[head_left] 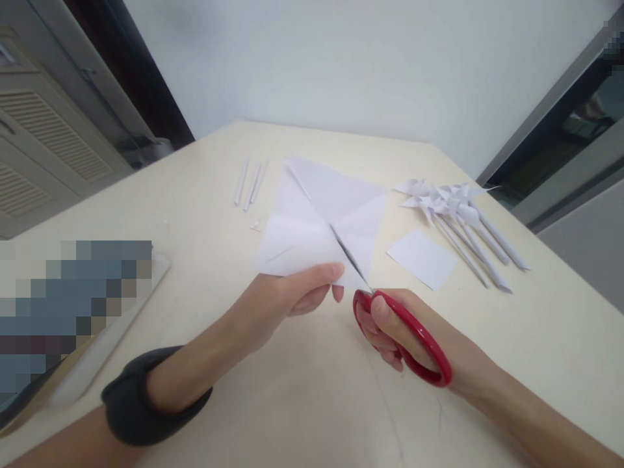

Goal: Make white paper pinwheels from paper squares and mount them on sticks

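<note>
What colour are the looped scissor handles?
Glossy red; the looped scissor handles show best in the head view.

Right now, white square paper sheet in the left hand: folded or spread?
Spread: the white square paper sheet is held open by the left hand, a diagonal crease running from its far-left corner inward.

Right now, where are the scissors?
In the head view, the scissors are right of centre, in the right hand, at the near right corner of the paper that the left hand holds.
</note>
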{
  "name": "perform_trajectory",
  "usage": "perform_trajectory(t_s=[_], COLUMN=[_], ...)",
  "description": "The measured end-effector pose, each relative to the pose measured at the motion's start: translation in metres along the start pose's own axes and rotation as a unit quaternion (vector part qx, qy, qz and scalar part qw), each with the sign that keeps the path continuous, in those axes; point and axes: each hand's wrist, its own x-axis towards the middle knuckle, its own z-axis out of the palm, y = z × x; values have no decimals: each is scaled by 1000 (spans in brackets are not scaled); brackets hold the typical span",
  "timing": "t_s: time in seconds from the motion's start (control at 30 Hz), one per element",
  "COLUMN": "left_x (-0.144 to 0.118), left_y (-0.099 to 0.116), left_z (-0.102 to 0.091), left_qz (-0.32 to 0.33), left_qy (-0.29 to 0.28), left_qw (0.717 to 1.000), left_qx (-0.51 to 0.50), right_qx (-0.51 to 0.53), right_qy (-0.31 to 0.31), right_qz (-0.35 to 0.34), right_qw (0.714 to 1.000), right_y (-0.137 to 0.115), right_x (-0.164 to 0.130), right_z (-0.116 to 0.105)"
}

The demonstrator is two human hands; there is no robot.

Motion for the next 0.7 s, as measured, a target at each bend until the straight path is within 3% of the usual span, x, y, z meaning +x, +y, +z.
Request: perform_trajectory(t_s=[0.13, 0.2, 0.23, 0.37, 0.43, 0.57, 0.7], left_x=[4, 5, 5, 3, 1, -3, -4], left_y=[5, 10, 12, 12, 9, 5, 4], left_z=[-8, -12, -14, -14, -11, -5, -3], left_qz=[127, 168, 169, 68, 13, -48, -46], left_qy=[111, 130, 119, 7, -47, -103, -70], left_qw=[977, 963, 963, 989, 995, 993, 996], left_qx=[-129, -167, -171, -129, -91, -14, 11], right_qx=[-59, -95, -101, -61, -30, 2, 3], right_qy=[-72, -88, -65, 127, 174, 177, 164], right_qz=[54, 88, 83, -14, -44, -64, -50], right_qw=[994, 988, 989, 990, 983, 982, 985], right_y=[-6, -7, -6, -5, -6, -7, -7], right_x=[-2, -2, -1, 1, 1, -2, -2], right_z=[-11, -20, -24, -36, -36, -31, -26])
